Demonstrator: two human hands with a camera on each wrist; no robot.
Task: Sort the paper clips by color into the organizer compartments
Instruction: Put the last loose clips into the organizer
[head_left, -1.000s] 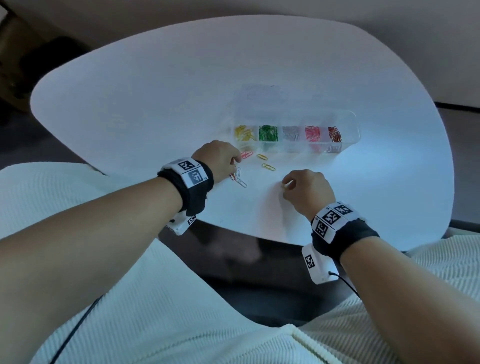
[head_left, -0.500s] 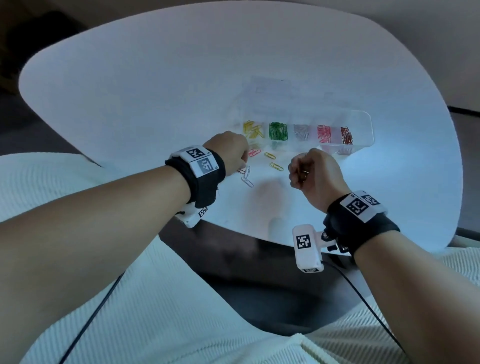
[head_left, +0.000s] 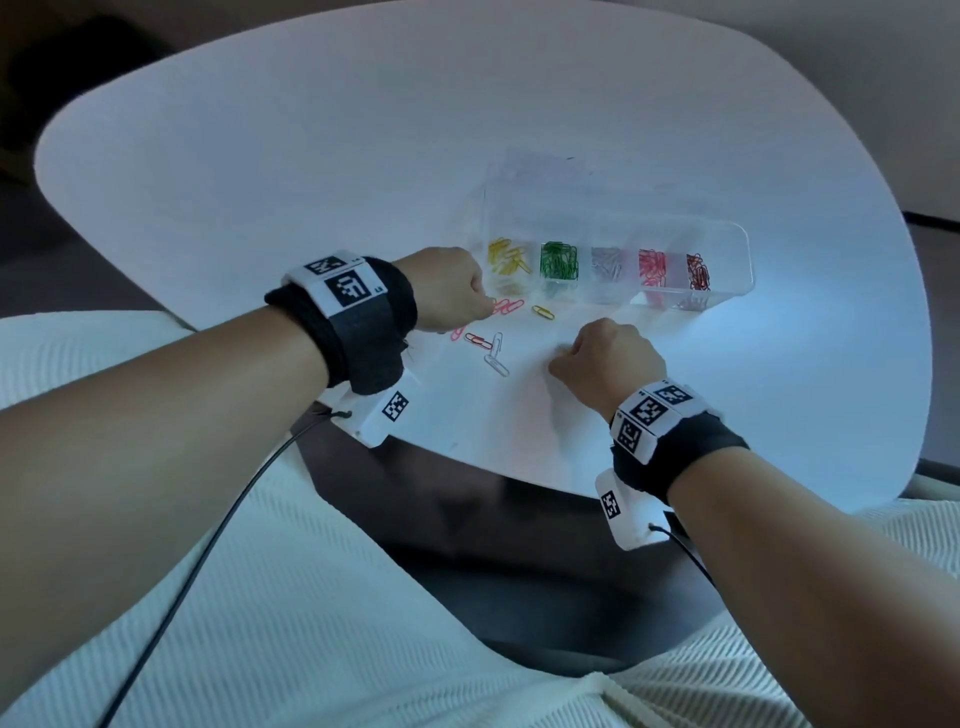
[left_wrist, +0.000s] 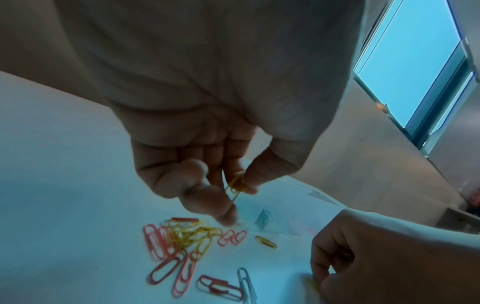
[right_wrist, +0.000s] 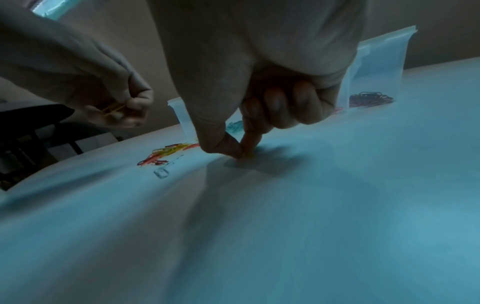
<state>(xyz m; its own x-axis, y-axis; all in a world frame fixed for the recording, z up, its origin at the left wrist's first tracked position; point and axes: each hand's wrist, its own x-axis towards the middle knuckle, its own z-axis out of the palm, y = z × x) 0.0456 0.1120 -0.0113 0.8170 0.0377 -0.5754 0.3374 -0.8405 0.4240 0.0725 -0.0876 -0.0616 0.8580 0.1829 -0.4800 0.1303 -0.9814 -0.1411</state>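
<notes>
pinching yellow clips (left_wrist: 235, 186), the left hand (head_left: 452, 288) waits beside the organizer (head_left: 727, 291); the right hand (head_left: 608, 364) pinches, seemingly, another yellow one off the table (head_left: 260, 156).

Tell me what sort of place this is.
Probably a room in a home or office, not a workshop: a rounded white table bearing a clear organizer of paper clips, a tall window beside a plain wall, and dark furniture legs beyond the table.
</notes>
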